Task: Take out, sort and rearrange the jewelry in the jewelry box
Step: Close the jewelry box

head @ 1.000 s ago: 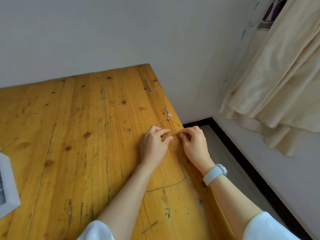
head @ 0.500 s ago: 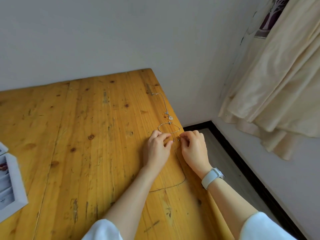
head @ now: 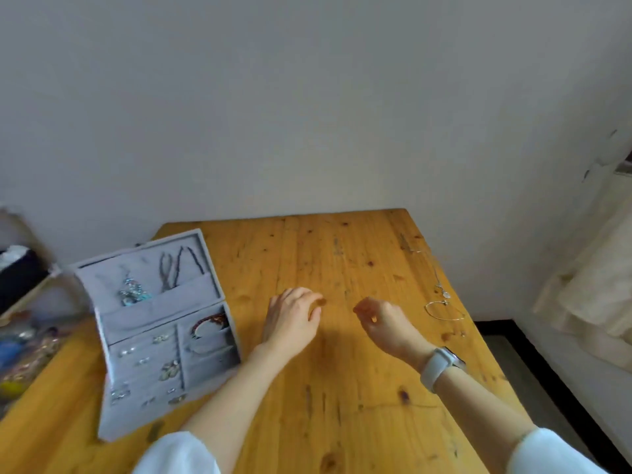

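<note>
both hands, left (head: 294, 316) and right (head: 383, 319), hover loosely curled and empty right of the open box (head: 164, 336), which looks mostly full, while a necklace (head: 441, 285) and bangle (head: 444, 311) sit far right of it, presumably the sorted pile

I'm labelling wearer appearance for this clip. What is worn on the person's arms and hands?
Both forearms are bare, with white sleeves ending near the elbows: left sleeve, right sleeve. The right wrist carries a smartwatch on a pale, whitish band. The left hand and right hand wear no gloves; I can make out no rings, though the picture is slightly blurred.
</note>
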